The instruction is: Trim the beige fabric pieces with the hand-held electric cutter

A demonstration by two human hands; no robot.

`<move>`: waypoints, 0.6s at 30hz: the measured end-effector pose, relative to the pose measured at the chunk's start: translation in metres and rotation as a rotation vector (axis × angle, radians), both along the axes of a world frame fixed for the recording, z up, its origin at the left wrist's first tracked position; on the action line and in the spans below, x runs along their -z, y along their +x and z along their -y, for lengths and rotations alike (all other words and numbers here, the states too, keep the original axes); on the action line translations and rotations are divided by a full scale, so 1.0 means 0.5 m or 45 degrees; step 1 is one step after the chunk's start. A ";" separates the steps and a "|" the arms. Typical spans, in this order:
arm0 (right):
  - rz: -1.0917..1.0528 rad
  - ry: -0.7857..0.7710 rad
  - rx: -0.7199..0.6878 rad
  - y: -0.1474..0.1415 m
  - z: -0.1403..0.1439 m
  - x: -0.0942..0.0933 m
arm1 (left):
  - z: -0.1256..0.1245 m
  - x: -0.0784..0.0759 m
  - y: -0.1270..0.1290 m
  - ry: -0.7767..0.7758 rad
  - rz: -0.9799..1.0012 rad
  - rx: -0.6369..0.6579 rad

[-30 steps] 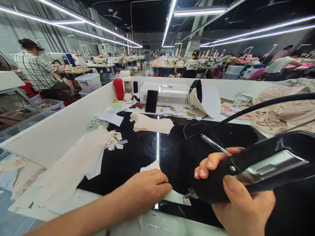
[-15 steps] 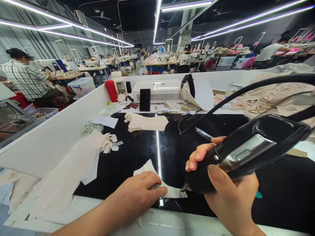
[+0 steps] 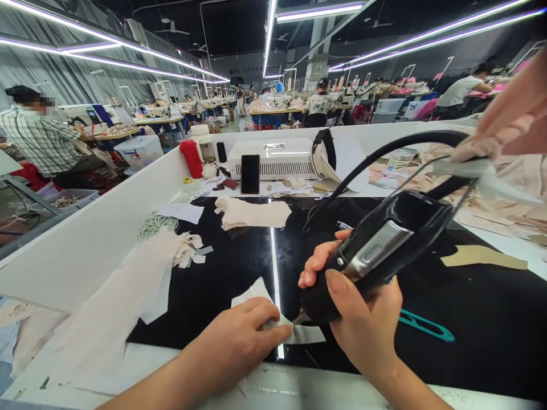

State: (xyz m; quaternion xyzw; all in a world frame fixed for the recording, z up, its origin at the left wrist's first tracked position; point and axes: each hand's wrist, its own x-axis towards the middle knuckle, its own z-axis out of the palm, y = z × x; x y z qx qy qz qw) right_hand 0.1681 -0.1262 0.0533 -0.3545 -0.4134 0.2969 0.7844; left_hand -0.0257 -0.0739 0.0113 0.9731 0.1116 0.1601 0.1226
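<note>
Your left hand (image 3: 239, 341) is flat on a small white fabric piece (image 3: 273, 324), fingers together, pinning it to the black desk (image 3: 213, 285) at the near edge, right on the bright light strip (image 3: 274, 250). Your right hand (image 3: 363, 324) has its grip clamped round a black corded cutter (image 3: 376, 250), thumb on top, fingers wrapped under; the tip (image 3: 299, 319) touches the piece just beside your left fingertips (image 3: 282, 333).

Handling, as a judgement: the piece looks thin, limp and very light, so it will slide or wrinkle on the glossy desk unless you press it flat. Hold it down near the cut line, not by an edge. The cutter looks rigid and fairly heavy at the back, and its cable (image 3: 405, 142) arches up and may tug. Take it at the narrow front, as you have it, clear of the tip.

Another person's hand (image 3: 508, 119) enters top right, holding something pale above the cable.

Nearby: teal snips (image 3: 427, 326) right of your wrist, a pen (image 3: 342, 225) behind the cutter, folded beige cloth (image 3: 252, 213), a long beige strip (image 3: 141, 285) on the left.

Writing: none readable. The phone (image 3: 250, 173) against the white machine (image 3: 273, 159) is dark, the red bottle (image 3: 191, 158) shows no label, and the paper slip (image 3: 182, 212) is too small to read.
</note>
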 end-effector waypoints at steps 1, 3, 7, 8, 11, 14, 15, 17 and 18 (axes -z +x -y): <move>0.017 0.000 -0.009 0.002 0.000 0.001 | 0.001 0.000 0.000 0.006 -0.003 -0.005; 0.034 0.007 -0.018 0.004 -0.002 0.001 | 0.003 -0.002 0.000 0.009 -0.017 -0.019; -0.029 0.017 0.017 -0.006 -0.010 0.000 | 0.006 -0.005 0.000 -0.009 -0.048 -0.045; -0.043 0.018 0.015 -0.010 -0.012 -0.001 | 0.006 -0.005 0.000 -0.012 -0.047 -0.048; -0.045 0.011 0.012 -0.019 -0.014 -0.002 | 0.007 -0.004 0.000 -0.011 -0.029 -0.047; -0.027 -0.017 0.042 -0.019 -0.016 -0.006 | 0.007 -0.002 0.000 -0.010 -0.025 -0.064; -0.026 -0.022 0.050 -0.018 -0.017 -0.007 | 0.007 -0.001 0.001 -0.011 -0.026 -0.074; -0.030 -0.011 0.058 -0.015 -0.020 -0.009 | 0.007 0.001 0.001 -0.009 -0.021 -0.087; -0.034 0.001 0.063 -0.013 -0.022 -0.008 | 0.007 0.002 0.001 -0.003 -0.012 -0.087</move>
